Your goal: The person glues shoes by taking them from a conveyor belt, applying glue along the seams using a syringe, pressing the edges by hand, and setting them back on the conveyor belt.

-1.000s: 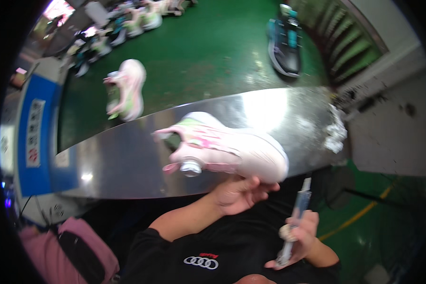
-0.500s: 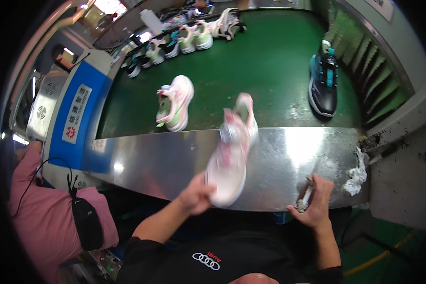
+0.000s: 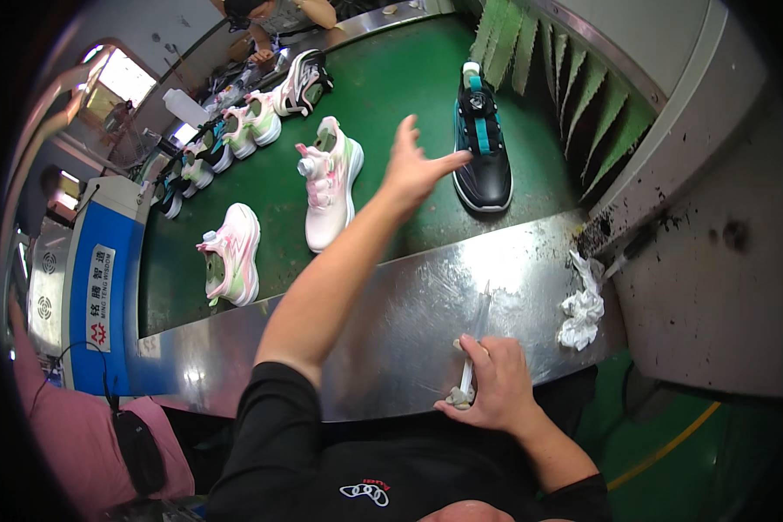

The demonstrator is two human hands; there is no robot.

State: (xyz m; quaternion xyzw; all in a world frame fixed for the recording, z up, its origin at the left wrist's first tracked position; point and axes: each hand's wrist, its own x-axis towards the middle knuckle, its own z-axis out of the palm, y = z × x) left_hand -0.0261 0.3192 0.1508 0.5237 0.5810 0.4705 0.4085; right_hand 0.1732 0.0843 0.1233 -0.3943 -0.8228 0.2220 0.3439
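My left hand [image 3: 413,165] reaches out over the green conveyor belt [image 3: 400,78] with its fingers spread and nothing in it. A white and pink shoe [image 3: 329,183] lies on the belt just left of it, and a black and teal shoe [image 3: 483,139] stands to its right. My right hand [image 3: 491,383] rests on the steel ledge [image 3: 409,322] at the near edge, closed around a thin white brush-like tool [image 3: 471,352] that points up and away from me.
Another pink and white shoe [image 3: 230,252] lies on the belt at the left, and several more shoes [image 3: 244,126] trail away toward the far left. A crumpled white rag [image 3: 581,304] sits on the ledge at right. A blue machine panel [image 3: 96,287] stands left.
My left hand held the white and pink shoe over the ledge; the shoe now lies on the belt and the hand is open above it. The right hand has stayed on the tool.
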